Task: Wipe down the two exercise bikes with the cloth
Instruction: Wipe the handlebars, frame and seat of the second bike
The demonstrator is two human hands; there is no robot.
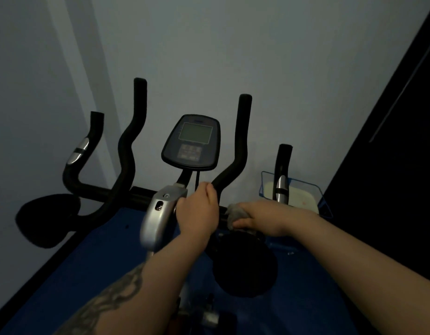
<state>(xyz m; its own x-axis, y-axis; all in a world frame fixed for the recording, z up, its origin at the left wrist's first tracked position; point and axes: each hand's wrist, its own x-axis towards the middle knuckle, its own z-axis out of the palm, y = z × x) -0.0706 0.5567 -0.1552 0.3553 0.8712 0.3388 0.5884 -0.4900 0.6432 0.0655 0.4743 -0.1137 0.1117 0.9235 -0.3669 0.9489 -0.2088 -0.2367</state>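
Right of the console (pixel 191 141), behind the outer right grip, a clear blue-edged bin (pixel 296 187) stands against the wall with something pale and flat inside; what it is cannot be told. The console sits at the middle of the exercise bike's handlebar (pixel 127 151), with 2 black horns rising on each side of it. Below the console the left hand (pixel 197 211) curls its fingers round the bar beside the silver stem cover (pixel 158 213). Just right of that, below the console, the right hand (pixel 260 218) grips the grey cloth (pixel 234 212), which is pressed on the crossbar. Below the console the black resistance knob (pixel 243 264) lies under both forearms. The blue floor mat (pixel 88 262) meets a dark edge strip left of the console; a pale wall stands close behind it.
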